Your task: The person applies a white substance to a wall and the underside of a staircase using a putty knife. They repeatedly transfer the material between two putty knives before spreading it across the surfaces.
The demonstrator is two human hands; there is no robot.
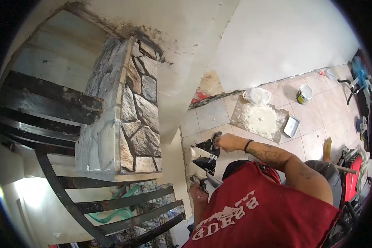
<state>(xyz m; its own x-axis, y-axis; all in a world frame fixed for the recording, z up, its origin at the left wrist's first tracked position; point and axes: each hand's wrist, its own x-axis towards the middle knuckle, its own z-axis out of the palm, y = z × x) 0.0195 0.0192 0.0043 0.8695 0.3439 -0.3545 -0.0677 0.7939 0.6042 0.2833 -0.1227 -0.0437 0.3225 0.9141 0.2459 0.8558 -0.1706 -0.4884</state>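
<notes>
My right hand [229, 142] reaches across from the right, its fingers closed on a dark, white-smeared thing [215, 141] whose kind I cannot tell. Lower down, my left hand [199, 194] is curled close to the foot of the wall, partly hidden by the red shirt. A flat grey blade [214, 180] sticks out beside it. Between the two hands lies black sheet-like material [205, 164] with white smears, next to a pale cream patch [200, 153].
A stone-clad pillar [140, 107] and dark stair treads [128, 202] stand at left. On the tiled floor are a board with white powder [240, 118], a plastic bag [257, 96], a bucket [304, 94], a white tray [292, 126] and a broom [327, 149].
</notes>
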